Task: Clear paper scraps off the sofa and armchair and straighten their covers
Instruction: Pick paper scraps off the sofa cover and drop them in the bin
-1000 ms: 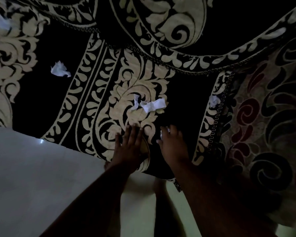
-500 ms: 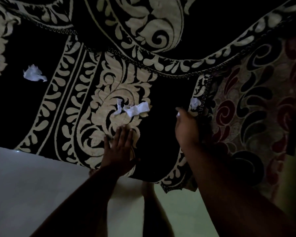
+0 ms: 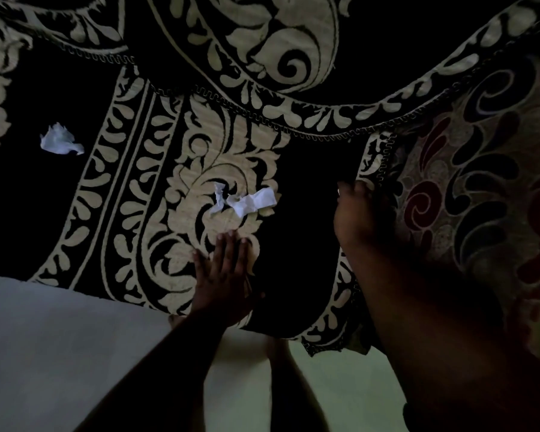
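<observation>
Black-and-cream woven floral sofa cover (image 3: 181, 169) is pressed flat by left hand (image 3: 223, 275), fingers straight. 2 crumpled white paper scraps: centre (image 3: 247, 202), 9 o'clock (image 3: 60, 141). Right hand (image 3: 360, 213) curled at cover's corded edge, 3 o'clock; grip obscured by dimness.

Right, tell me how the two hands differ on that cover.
The left hand lies flat, fingers straight, pressing the black-and-cream cover just below the middle paper scrap. The right hand is curled at the cover's right edge; what it holds is hidden. The left is nearer the seat's front. Both touch the cover.
</observation>
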A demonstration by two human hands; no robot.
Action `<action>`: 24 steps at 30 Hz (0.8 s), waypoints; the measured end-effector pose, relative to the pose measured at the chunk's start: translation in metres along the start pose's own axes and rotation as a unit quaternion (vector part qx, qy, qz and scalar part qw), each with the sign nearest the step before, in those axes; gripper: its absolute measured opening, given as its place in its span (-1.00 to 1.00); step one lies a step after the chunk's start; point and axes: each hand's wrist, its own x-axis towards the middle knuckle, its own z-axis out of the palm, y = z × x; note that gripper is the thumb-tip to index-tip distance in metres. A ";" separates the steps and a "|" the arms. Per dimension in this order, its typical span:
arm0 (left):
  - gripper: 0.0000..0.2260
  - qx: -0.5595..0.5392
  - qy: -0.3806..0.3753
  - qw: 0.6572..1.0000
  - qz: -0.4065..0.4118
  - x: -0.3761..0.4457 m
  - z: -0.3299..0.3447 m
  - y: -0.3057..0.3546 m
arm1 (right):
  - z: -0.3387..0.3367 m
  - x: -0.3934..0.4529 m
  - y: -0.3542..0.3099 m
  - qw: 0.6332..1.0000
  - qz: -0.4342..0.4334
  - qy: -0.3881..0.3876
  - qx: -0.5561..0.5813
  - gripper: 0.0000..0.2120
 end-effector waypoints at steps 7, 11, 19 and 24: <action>-0.04 -0.009 -0.004 1.000 0.003 -0.005 -0.009 -0.009 | -0.003 -0.034 -0.043 0.966 -0.070 -0.002 0.249 -0.72; -0.02 -0.013 -0.016 0.998 -0.054 -0.010 -0.017 -0.032 | -0.018 -0.051 -0.091 0.951 -0.135 0.025 0.275 -0.69; -0.06 0.032 -0.035 0.991 -0.127 -0.007 -0.036 -0.096 | 0.006 -0.044 -0.151 0.967 -0.229 -0.008 0.109 -0.58; -0.02 0.006 -0.044 0.991 -0.124 -0.004 -0.035 -0.100 | 0.016 -0.056 -0.149 0.971 -0.210 0.011 0.114 -0.81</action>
